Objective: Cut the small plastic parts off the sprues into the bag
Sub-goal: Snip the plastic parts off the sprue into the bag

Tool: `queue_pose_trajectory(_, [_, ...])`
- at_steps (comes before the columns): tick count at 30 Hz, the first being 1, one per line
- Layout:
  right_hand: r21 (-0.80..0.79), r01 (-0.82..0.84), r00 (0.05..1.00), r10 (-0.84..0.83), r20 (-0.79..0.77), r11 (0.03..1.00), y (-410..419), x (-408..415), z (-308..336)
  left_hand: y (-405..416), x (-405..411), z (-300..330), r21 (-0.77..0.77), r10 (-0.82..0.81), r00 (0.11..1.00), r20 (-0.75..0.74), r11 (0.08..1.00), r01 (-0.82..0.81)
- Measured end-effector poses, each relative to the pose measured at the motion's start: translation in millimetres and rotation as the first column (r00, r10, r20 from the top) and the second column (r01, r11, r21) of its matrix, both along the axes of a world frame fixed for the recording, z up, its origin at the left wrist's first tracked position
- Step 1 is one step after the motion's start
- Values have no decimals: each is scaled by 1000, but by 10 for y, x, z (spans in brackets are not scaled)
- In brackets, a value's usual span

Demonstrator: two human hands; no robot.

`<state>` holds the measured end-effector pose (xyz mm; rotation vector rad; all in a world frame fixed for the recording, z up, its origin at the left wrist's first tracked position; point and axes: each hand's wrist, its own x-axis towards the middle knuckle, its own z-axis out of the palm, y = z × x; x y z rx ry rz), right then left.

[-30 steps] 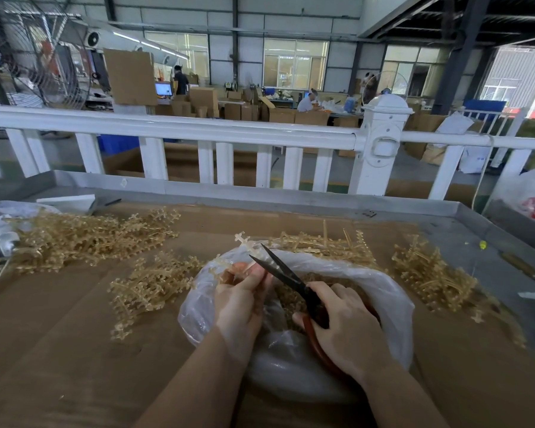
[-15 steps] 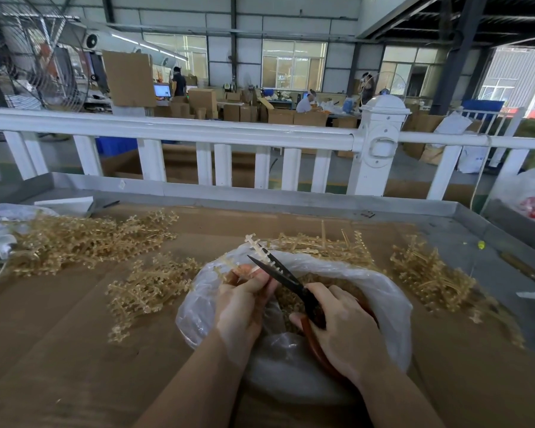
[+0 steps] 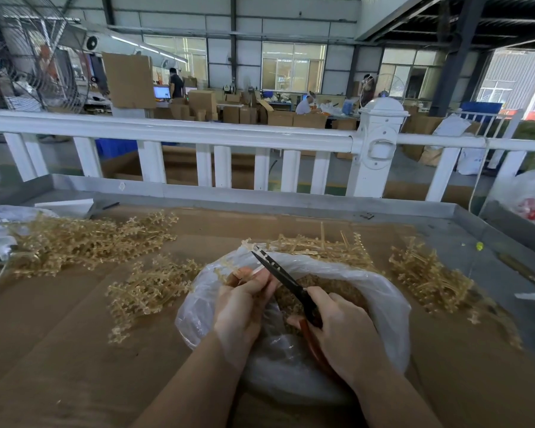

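Over the bag (image 3: 383,291), a sprue (image 3: 229,268) is pinched by left-hand fingers (image 3: 254,285); scissors (image 3: 278,273), gripped by the right hand (image 3: 343,332), are best closed near each part.

White railing (image 3: 198,132) with a capped post (image 3: 380,143) runs across behind the metal-rimmed table (image 3: 291,202). Brown cardboard sheet (image 3: 59,350) covers the tabletop. Big wire-caged fan (image 3: 28,57) at far left. Stacked cardboard boxes (image 3: 238,114), lit monitor (image 3: 162,92), two workers in background, details unclear.
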<state>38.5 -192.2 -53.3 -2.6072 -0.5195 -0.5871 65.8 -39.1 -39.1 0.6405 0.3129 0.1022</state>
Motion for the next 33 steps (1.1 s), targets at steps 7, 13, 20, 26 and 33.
queue_pose_trajectory(7, [11, -10, 1000, 9, 10, 1000, 5, -14, 5, 23, -8, -8, 2, -43, 999, -2, 999, 43])
queue_pose_trajectory(13, [45, 17, 997, -21, 77, 999, 29, -35, 10, 6, -25, 5, 34, -129, 992, 5, 991, 129])
queue_pose_trajectory(20, [50, -2, 998, -1, 61, 999, 33, -22, 12, 14, -45, 32, 27, -166, 986, 11, 986, 166])
queue_pose_trajectory(26, [55, 8, 998, -11, 67, 998, 35, -11, 4, 12, -23, -8, 49, -170, 985, 17, 984, 169])
queue_pose_trajectory(33, [75, 37, 993, -45, 111, 997, 35, -38, -5, 19, 27, -67, 37, -134, 989, 58, 991, 132])
